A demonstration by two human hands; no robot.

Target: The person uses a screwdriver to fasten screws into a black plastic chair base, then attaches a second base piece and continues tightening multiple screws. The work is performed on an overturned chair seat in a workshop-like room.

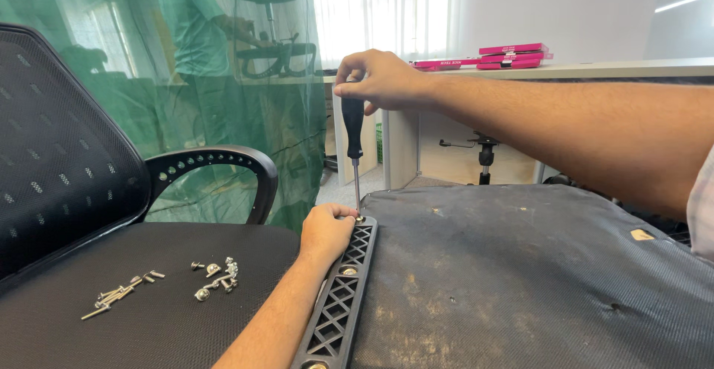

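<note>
Screws [123,292] lie nearest to you on the left, a loose heap of long ones on the black seat [149,317] of the office chair, and just beside them a second small heap of bolts and washers [216,276]. I judge from this that a good part of the fixing work is not finished, because many fasteners wait there unused.

On your right the black plastic bracket [338,306] lies along the edge of the worn, dusty cushion [520,280]. Its long axis runs from the bottom of the view up and slightly to the right, away from you. Two metal bolt heads are already seated in it, one at the near end and one around the middle, so these seem done. The far end is the one in hand now.

Your left hand [326,229] rests on this far end, fingers curled and pressing the bracket down; it holds nothing inside, as far as I can see. The screwdriver [353,142] stands there almost upright, tip down at the far hole, black handle pointing up. Your right hand [379,79] closes around the top of the handle from above, with a firm narrow grip.

Farther away, a black armrest [223,164] curves beside the mesh backrest [59,153]. Behind it hangs a green net [245,79], with a person in a green shirt [193,19] behind. Pink boxes [506,56] lie on a white desk [632,68].
</note>
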